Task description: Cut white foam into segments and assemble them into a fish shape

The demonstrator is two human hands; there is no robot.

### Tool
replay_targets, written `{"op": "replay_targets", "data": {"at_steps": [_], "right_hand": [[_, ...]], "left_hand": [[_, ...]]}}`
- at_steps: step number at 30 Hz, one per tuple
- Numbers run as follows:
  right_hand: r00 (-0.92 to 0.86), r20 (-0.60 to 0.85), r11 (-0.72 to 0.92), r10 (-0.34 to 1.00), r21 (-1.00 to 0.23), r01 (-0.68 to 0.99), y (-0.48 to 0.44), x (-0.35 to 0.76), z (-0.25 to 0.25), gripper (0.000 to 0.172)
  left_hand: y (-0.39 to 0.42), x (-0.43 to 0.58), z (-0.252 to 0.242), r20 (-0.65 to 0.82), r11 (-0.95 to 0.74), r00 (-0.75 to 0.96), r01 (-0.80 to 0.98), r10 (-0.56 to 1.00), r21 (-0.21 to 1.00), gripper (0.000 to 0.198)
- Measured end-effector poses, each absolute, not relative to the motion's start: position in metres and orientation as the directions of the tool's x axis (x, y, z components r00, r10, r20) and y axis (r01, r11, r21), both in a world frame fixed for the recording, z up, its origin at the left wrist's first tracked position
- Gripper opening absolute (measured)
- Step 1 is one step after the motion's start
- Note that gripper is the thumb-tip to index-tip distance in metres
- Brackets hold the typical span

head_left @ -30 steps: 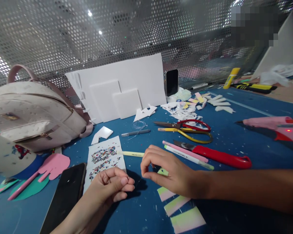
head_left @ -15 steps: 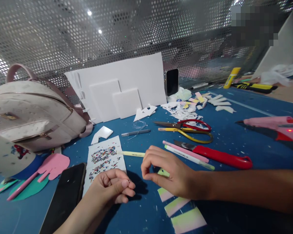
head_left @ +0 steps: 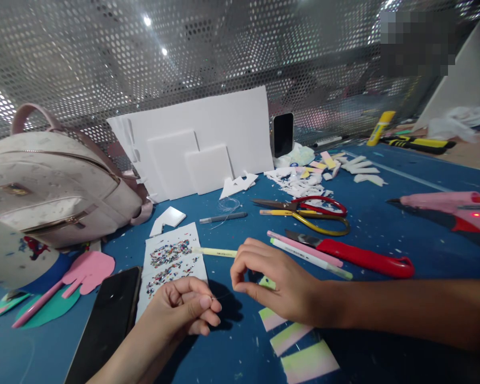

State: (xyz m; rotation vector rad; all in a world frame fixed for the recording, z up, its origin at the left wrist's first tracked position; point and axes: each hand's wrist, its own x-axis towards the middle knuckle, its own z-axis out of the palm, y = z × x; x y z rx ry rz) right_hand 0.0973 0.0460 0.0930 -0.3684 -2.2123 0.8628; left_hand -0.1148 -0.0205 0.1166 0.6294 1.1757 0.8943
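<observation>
My left hand point(head_left: 186, 308) is closed in a pinch, thumb against forefinger, beside a white sheet of paper point(head_left: 192, 237) strewn with small multicoloured beads point(head_left: 170, 253). A tiny speck, seemingly a bead point(head_left: 212, 299), shows at its fingertips. From there a faint clear thread point(head_left: 224, 295) runs toward my right hand point(head_left: 274, 282), whose thumb and forefinger are pressed together on it. A pale yellow pen point(head_left: 216, 252) lies with one end on the paper and the other behind my right hand. Green-and-pink strips point(head_left: 310, 362) lie below that hand.
Scissors point(head_left: 300, 207), a red-handled utility knife point(head_left: 364, 257) and a pink glue gun point(head_left: 444, 205) lie to the right. On the left are a phone point(head_left: 108, 320) and a backpack point(head_left: 64, 181). White foam boards point(head_left: 244, 128) stand behind, near a clear thread coil point(head_left: 229, 205).
The thin thread between my hands shows now where it could not be made out before. Both hands have hardly moved.
</observation>
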Motion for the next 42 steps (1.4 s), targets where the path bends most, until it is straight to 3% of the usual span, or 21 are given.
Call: {"op": "replay_targets", "data": {"at_steps": [42], "right_hand": [[-0.701,0.562,0.78,0.439,-0.626,-0.013,0.0453,0.0957,0.0955,0.009]], "left_hand": [[-0.021,-0.1139,0.1166,-0.523,0.53,0.095,-0.221,0.847,0.819,0.034]]}}
